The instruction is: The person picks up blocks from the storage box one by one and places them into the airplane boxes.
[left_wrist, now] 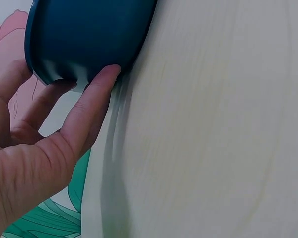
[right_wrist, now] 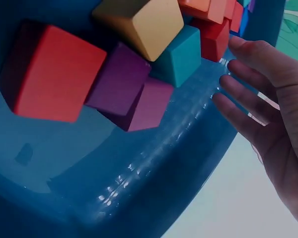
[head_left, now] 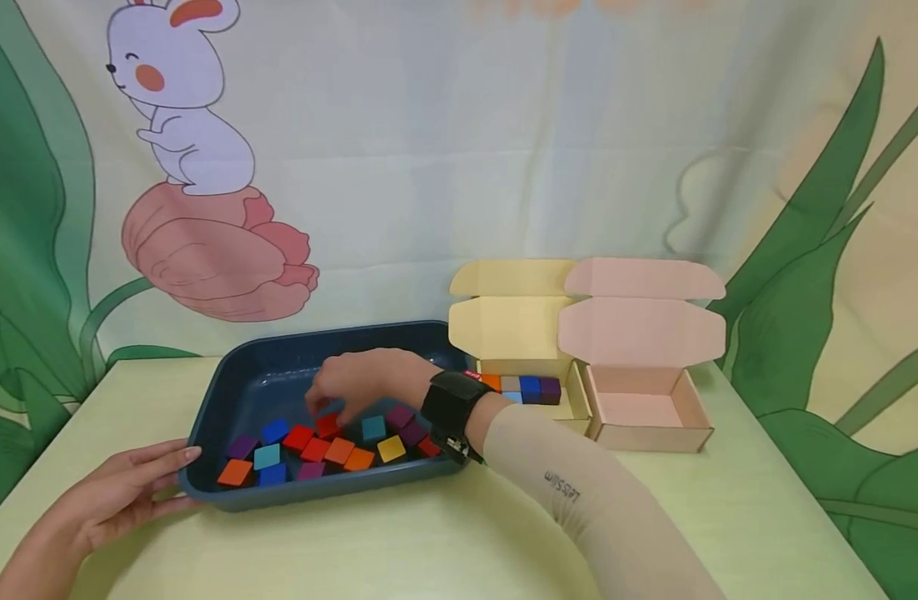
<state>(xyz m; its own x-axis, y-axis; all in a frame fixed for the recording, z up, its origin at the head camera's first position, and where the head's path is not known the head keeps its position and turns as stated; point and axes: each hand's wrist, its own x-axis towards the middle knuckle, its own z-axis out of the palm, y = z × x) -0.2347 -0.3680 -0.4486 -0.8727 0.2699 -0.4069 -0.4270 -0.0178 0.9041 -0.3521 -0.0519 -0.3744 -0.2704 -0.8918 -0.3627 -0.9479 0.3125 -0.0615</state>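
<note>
My left hand (head_left: 132, 492) is at the left end of a dark blue tray (head_left: 324, 482). Its mostly straight fingers touch the tray's rim and outer wall, as the left wrist view shows too. Over the tray reaches my right hand (head_left: 354, 382), fingers pointing down around a red cube (head_left: 327, 425). In the right wrist view those fingers (right_wrist: 246, 96) are spread apart, with the thumb close beside a red cube (right_wrist: 214, 40); whether it touches is unclear. Purple (right_wrist: 120, 79), teal (right_wrist: 181, 57) and yellow (head_left: 391, 450) cubes lie nearby, among several orange and blue ones.
To the tray's right stands an open yellow box (head_left: 576, 396) with several coloured cubes (head_left: 530, 389) inside. Beside it is an open pink box (head_left: 650, 437), its lid raised. Behind the table (head_left: 399, 542) hangs a printed rabbit-and-plant backdrop (head_left: 429, 183).
</note>
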